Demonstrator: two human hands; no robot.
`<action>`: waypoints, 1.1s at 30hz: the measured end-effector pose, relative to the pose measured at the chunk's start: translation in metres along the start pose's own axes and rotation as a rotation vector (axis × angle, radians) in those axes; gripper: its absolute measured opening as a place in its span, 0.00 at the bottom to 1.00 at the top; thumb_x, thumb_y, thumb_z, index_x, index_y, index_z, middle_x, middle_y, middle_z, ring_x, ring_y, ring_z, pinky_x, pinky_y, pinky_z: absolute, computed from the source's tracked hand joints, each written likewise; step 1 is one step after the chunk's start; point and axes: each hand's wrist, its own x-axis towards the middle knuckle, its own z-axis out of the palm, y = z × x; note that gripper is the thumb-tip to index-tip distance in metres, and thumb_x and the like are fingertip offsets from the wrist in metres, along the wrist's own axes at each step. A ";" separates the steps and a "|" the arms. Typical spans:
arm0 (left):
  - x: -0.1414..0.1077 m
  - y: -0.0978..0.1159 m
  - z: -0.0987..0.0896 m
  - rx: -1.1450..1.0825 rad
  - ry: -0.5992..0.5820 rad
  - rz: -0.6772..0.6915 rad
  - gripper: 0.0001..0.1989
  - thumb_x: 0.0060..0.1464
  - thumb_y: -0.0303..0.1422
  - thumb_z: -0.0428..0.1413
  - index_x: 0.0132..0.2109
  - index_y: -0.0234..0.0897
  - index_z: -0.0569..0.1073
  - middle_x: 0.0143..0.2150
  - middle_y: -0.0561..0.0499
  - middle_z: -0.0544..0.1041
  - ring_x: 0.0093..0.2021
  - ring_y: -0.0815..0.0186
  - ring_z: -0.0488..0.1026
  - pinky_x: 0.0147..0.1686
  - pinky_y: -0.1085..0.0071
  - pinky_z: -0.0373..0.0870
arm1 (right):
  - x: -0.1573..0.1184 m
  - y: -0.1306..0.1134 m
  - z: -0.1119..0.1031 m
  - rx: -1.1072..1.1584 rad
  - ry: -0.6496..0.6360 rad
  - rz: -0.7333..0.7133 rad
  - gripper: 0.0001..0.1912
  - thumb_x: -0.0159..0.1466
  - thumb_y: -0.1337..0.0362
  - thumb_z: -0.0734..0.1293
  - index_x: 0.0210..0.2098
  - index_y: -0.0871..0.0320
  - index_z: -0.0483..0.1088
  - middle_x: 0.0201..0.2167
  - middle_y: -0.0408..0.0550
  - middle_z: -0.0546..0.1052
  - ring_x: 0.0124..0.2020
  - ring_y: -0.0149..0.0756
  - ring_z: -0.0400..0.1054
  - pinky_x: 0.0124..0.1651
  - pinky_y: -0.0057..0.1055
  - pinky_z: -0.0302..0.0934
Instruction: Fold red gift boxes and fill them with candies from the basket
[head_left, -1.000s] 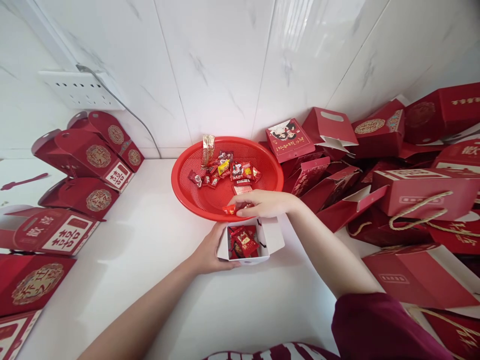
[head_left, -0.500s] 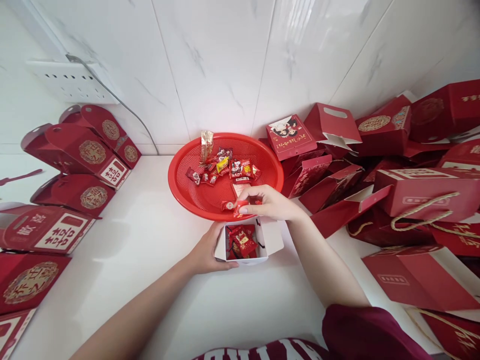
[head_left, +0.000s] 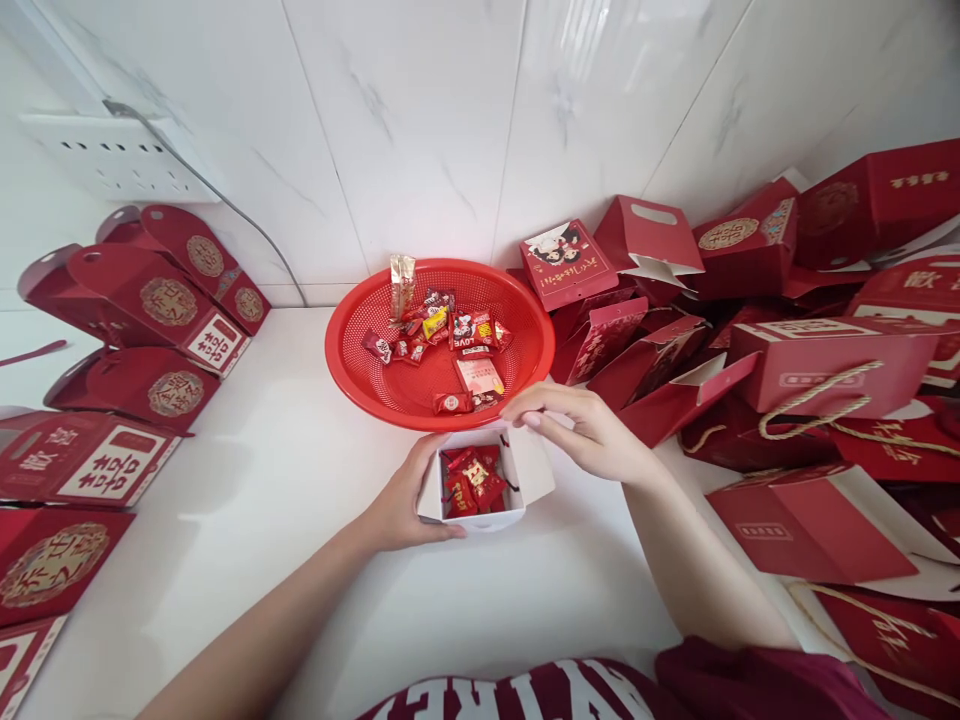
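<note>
My left hand [head_left: 412, 500] grips the left side of a small white open-topped box [head_left: 491, 521], thumb along its near side. Inside the box lie several red-wrapped candies [head_left: 476, 480]. My right hand [head_left: 574, 428] hovers over the box's far right corner, beside its raised side flap [head_left: 531, 465]. Its fingers are stretched out, and no candy shows in them. Just behind the box sits a red plastic basket [head_left: 352, 385]. Several wrapped sweets lie in it, among them a gold-wrapped stick [head_left: 402, 285], a yellow candy [head_left: 434, 322] and a pale pink packet [head_left: 480, 376].
Red gift boxes [head_left: 172, 300] stand in a row at the left. Many more red boxes, some with rope handles [head_left: 821, 400], are heaped at the right. A power strip [head_left: 112, 155] with a cable is on the tiled wall behind the white table [head_left: 292, 440].
My right hand has moved from the basket's near edge towards the box's right corner. The red candy has left its fingers, and another red candy shows in the box.
</note>
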 end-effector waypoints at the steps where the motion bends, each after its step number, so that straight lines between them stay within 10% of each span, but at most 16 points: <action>1: -0.005 0.002 0.000 -0.007 -0.009 -0.003 0.58 0.40 0.41 0.72 0.71 0.46 0.46 0.70 0.36 0.53 0.69 0.42 0.55 0.66 0.45 0.54 | -0.010 0.004 -0.002 0.006 0.050 0.011 0.12 0.72 0.61 0.59 0.48 0.53 0.74 0.44 0.50 0.77 0.44 0.38 0.72 0.48 0.38 0.67; 7: -0.041 0.020 0.014 -0.322 0.169 -0.015 0.51 0.55 0.58 0.53 0.73 0.51 0.32 0.75 0.42 0.45 0.72 0.45 0.49 0.67 0.46 0.53 | -0.069 0.031 -0.006 0.000 0.065 0.150 0.13 0.69 0.65 0.62 0.52 0.49 0.69 0.49 0.51 0.74 0.46 0.40 0.72 0.48 0.41 0.69; 11: -0.056 0.024 0.024 -0.567 0.415 -0.264 0.30 0.65 0.46 0.45 0.71 0.46 0.54 0.70 0.46 0.60 0.69 0.49 0.58 0.63 0.54 0.61 | -0.091 0.040 0.013 0.088 -0.051 0.163 0.28 0.64 0.64 0.70 0.62 0.44 0.62 0.60 0.51 0.68 0.58 0.44 0.67 0.55 0.45 0.67; 15: -0.053 0.021 0.027 -0.611 0.380 -0.323 0.27 0.59 0.42 0.53 0.64 0.40 0.68 0.65 0.44 0.69 0.64 0.46 0.65 0.57 0.56 0.69 | -0.093 0.037 0.038 0.098 -0.128 0.079 0.44 0.58 0.61 0.75 0.69 0.41 0.53 0.70 0.51 0.55 0.69 0.50 0.51 0.67 0.52 0.55; 21: -0.035 0.032 0.041 -0.488 0.414 -0.235 0.24 0.57 0.45 0.59 0.58 0.41 0.70 0.54 0.44 0.76 0.53 0.51 0.74 0.48 0.61 0.73 | -0.088 0.031 0.070 0.221 0.026 0.048 0.20 0.61 0.53 0.73 0.52 0.48 0.73 0.65 0.54 0.61 0.67 0.51 0.55 0.67 0.49 0.54; 27: -0.021 0.048 0.056 -0.476 0.517 -0.239 0.21 0.59 0.38 0.58 0.59 0.42 0.68 0.58 0.46 0.72 0.56 0.55 0.70 0.56 0.60 0.68 | -0.086 0.035 0.095 0.398 0.281 0.184 0.12 0.67 0.52 0.65 0.45 0.52 0.70 0.58 0.55 0.69 0.58 0.46 0.66 0.58 0.45 0.63; 33: -0.019 0.051 0.059 -0.519 0.538 -0.234 0.24 0.60 0.39 0.57 0.62 0.42 0.65 0.60 0.46 0.72 0.58 0.54 0.70 0.56 0.60 0.69 | -0.088 0.035 0.083 0.431 0.157 0.095 0.09 0.63 0.55 0.71 0.39 0.52 0.74 0.62 0.53 0.67 0.64 0.47 0.60 0.63 0.47 0.58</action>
